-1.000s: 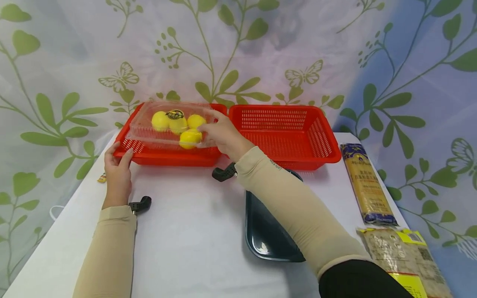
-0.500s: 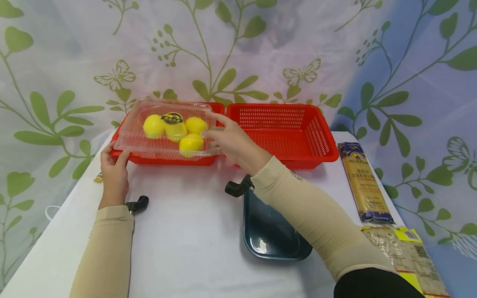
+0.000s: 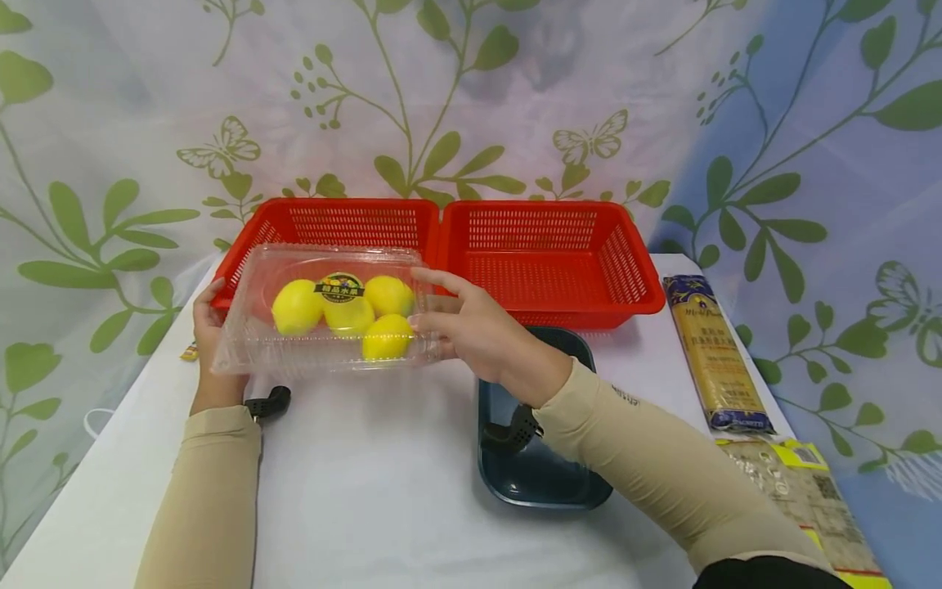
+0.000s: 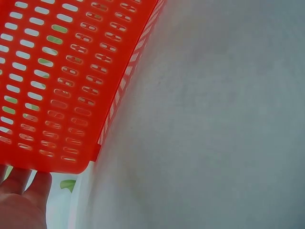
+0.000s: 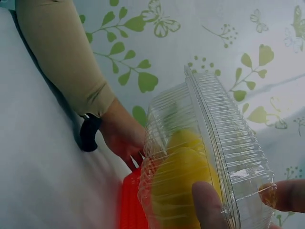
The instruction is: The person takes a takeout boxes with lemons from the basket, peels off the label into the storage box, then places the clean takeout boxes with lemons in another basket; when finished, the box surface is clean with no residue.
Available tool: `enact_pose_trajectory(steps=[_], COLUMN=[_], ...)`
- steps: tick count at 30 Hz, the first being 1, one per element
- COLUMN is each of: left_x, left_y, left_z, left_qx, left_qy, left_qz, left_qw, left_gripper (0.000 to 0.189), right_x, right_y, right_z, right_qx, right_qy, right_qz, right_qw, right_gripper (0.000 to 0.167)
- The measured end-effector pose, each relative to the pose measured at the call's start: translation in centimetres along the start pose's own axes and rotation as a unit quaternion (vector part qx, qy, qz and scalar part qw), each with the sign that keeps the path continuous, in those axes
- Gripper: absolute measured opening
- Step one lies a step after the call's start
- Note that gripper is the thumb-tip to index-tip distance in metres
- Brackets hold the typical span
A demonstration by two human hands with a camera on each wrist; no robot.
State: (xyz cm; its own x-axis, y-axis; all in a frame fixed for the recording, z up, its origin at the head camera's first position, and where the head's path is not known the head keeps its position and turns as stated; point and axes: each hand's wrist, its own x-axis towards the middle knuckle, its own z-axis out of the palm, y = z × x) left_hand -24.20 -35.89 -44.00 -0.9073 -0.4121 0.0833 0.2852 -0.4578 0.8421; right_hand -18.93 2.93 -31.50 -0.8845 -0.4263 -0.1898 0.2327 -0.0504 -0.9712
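Observation:
My right hand (image 3: 478,331) grips the right end of a clear plastic clamshell box (image 3: 250,327), thumb on one side and fingers on the other. Several yellow lemons (image 3: 298,307) show through the lid, which bears a black and gold label (image 3: 339,287). The box is tilted, raised over the front of the left red basket (image 3: 346,214). In the right wrist view its ridged edge (image 5: 205,114) stands close to the camera. My left hand (image 3: 213,348) holds the left basket's front left corner, partly hidden behind the box; the left wrist view has its fingers (image 4: 38,188) at the rim.
A second red basket (image 3: 545,282) stands against the left one. In front of it lies a dark tray (image 3: 545,483), partly under my right forearm. A spaghetti pack (image 3: 714,356) and a clear bag with yellow labels (image 3: 802,499) lie along the right edge.
My right hand has brought the lemon box toward me and down from over the left basket, baring more of the basket's inside. My left hand has stayed at the basket corner.

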Motion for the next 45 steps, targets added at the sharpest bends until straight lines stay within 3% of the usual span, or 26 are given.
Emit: enact_pose_trajectory(steps=[5, 11, 15, 19, 25, 36, 45], left_x=[-0.3, -0.8, -0.7, -0.1, 0.5, 0.7, 0.6], left_y=[0.5, 1.1, 0.9, 0.1, -0.5, -0.7, -0.6], left_z=[0.0, 0.9, 1.3, 0.7, -0.2, -0.1, -0.1], left_qx=[0.117, 0.169, 0.136, 0.099, 0.102, 0.089, 0.098], left_qy=[-0.011, 0.006, 0.011, 0.011, 0.011, 0.011, 0.008], left_qz=[0.014, 0.006, 0.022, 0.037, 0.030, 0.040, 0.036], left_qw=[0.9929, 0.9856, 0.9904, 0.9944, 0.9943, 0.9952, 0.9945], left_gripper=[0.060, 0.058, 0.057, 0.057, 0.059, 0.058, 0.059], right_x=[-1.8, -3.6, -4.2, -4.5, -5.1, -5.0, -5.1], right_y=[1.0, 2.1, 3.3, 4.7, 5.9, 7.2, 8.0], right_z=[-0.1, -0.4, -0.8, -1.1, -1.4, -1.3, -0.9], right_qx=[-0.022, -0.044, -0.056, -0.064, -0.076, -0.078, -0.129], right_qy=[0.008, 0.010, 0.002, -0.006, -0.009, -0.011, -0.009], right_qz=[0.010, 0.018, 0.015, 0.004, -0.001, -0.009, -0.012], right_qw=[0.9997, 0.9988, 0.9983, 0.9979, 0.9971, 0.9969, 0.9915], right_gripper=[0.069, 0.068, 0.068, 0.069, 0.069, 0.070, 0.066])
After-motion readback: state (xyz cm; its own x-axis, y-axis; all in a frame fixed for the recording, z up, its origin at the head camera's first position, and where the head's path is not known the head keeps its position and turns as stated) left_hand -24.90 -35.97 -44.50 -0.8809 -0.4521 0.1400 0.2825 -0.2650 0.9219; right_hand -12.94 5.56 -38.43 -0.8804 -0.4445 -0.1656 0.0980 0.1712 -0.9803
